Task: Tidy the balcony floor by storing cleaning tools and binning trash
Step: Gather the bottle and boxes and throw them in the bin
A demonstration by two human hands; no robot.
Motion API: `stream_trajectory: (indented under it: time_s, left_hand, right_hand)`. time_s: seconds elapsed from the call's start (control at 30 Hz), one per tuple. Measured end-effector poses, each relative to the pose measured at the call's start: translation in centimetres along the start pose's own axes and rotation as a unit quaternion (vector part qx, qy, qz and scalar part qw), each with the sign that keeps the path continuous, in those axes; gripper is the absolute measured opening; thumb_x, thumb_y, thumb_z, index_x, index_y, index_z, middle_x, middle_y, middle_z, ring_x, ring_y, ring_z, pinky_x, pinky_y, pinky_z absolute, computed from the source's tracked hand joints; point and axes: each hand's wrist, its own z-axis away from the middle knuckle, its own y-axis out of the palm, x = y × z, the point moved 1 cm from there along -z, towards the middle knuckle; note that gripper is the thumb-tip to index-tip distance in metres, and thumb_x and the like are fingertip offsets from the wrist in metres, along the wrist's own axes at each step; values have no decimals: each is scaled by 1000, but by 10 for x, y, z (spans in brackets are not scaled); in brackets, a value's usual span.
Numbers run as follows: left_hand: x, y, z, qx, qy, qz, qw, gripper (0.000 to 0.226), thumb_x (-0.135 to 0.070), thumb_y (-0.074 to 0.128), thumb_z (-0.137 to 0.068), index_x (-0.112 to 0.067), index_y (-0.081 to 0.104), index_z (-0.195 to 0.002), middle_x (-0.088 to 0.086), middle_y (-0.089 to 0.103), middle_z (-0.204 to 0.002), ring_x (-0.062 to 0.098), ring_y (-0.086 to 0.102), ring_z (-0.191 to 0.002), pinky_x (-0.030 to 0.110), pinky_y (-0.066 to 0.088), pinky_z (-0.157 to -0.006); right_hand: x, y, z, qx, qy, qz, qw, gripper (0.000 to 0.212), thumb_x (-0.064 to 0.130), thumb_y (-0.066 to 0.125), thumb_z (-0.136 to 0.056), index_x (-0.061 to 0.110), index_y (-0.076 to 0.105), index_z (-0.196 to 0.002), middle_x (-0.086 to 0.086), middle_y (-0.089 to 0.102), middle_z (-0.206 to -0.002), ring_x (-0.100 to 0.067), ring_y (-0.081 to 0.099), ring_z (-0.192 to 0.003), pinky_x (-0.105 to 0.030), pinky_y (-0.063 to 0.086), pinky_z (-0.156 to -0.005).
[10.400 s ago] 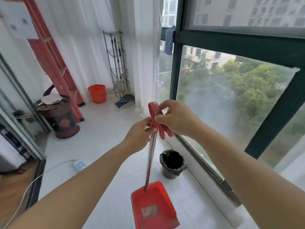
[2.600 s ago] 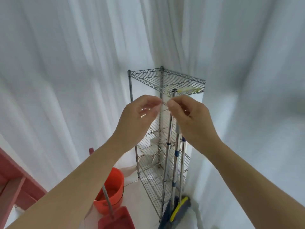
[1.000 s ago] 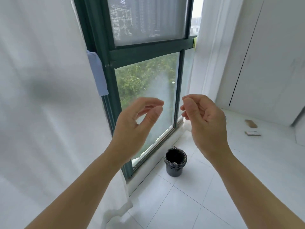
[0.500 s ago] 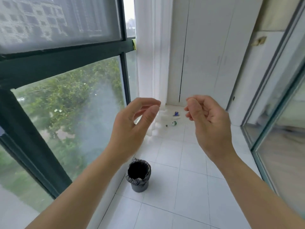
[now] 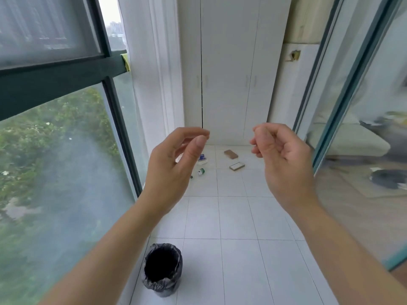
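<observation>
2 loosely curled grips hold nothing: left grip, right grip, both above the lined bin. Well beyond the bin lies scattered trash, partly behind the left grip.

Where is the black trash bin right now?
The trash bin stands low in the head view, left of centre, on the tiled floor beside the window.
</observation>
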Motion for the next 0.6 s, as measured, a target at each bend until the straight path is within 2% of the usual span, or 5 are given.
stream_trajectory:
  time_s: [0.33, 0.53, 0.6]
  left_hand:
    - [75, 13, -64, 8, -14, 13, 1000, 16, -35, 55, -89, -28, 66, -97, -7, 71, -95, 11, 66, -95, 14, 49, -80]
    - [130, 54, -133, 6, -20, 2, 1000, 11, -29, 56, -91, -29, 67, -96, -7, 71, -95, 11, 66, -95, 12, 49, -76]
    - [147, 71, -159, 3, -24, -6, 1000, 12, -27, 56, -91, -29, 67, -95, -7, 71, -95, 10, 66, -95, 13, 49, -79]
  right_hand:
    - [-69, 23, -60, -4, 18, 17, 1000, 11, 36, 52, -91, 29, 60, -89, 0, 65, -81, -24, 60, -77, -43, 52, -73]
    - [-138, 18, -132, 0, 16, 8, 1000, 12, 37, 51, -91, 28, 60, -90, -1, 65, -80, -23, 60, -76, -41, 52, -72]
    - [-160, 12, -158, 3, 21, 5, 1000, 14, 38, 50, -89, 28, 60, -90, 1, 65, -80, -21, 60, -76, -40, 52, -73]
